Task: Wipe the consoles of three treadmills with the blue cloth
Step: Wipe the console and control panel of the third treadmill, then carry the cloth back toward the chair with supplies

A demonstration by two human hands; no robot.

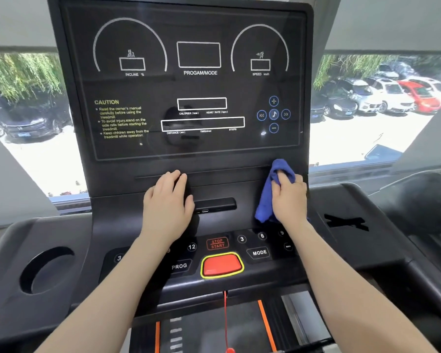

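Note:
A black treadmill console fills the view, with a glossy display panel above and a sloped ledge below it. My right hand grips a bunched blue cloth against the ledge's right end, just under the panel's lower right corner. The cloth hangs down to the left of the hand. My left hand rests flat on the middle-left of the ledge, fingers straight, holding nothing.
Below my hands lie the button row and a red safety key with a red cord hanging down. A round cup holder sits at the left, a tray recess at the right. Behind the console is a window onto parked cars.

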